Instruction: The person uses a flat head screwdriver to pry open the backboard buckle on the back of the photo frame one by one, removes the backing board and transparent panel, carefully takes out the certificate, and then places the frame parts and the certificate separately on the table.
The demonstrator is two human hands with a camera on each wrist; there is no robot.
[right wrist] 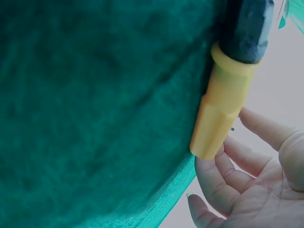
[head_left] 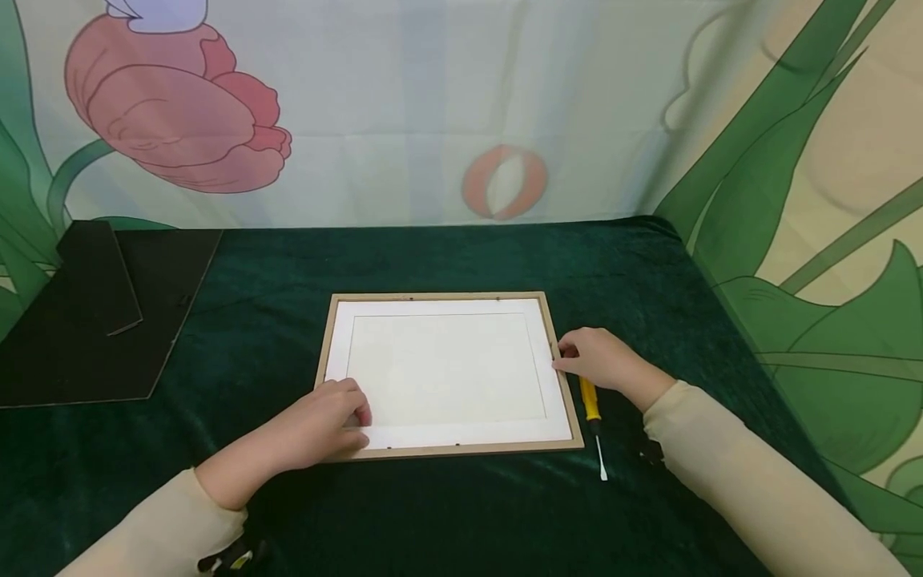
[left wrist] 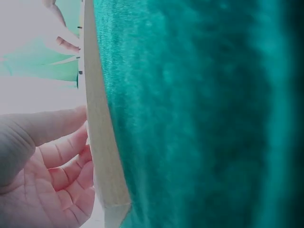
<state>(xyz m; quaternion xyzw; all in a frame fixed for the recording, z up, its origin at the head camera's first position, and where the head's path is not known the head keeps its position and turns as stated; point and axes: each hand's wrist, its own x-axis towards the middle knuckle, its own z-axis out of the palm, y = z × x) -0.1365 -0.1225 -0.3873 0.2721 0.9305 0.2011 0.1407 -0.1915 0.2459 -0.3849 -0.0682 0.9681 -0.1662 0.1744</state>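
A picture frame point(head_left: 445, 453) of light wood lies back side up on the cloth, with small dark tabs along its inner edges. Inside it is a white mat sheet point(head_left: 447, 369) with a thin rectangular outline. My left hand point(head_left: 320, 426) is at the near left corner, thumb and loosely bent fingertips on the sheet; the left wrist view shows them right beside the wooden edge point(left wrist: 100, 109). My right hand point(head_left: 606, 361) is at the right side, fingertips touching the frame's edge. Under that hand lies a screwdriver point(head_left: 590, 401) with a yellow handle point(right wrist: 221, 102).
A black backing board point(head_left: 162, 320) with an easel stand point(head_left: 108, 276) lies at the far left. Dark green velvet cloth point(head_left: 433, 521) covers the table. Behind it hangs a printed curtain point(head_left: 375, 120) with flowers and leaves.
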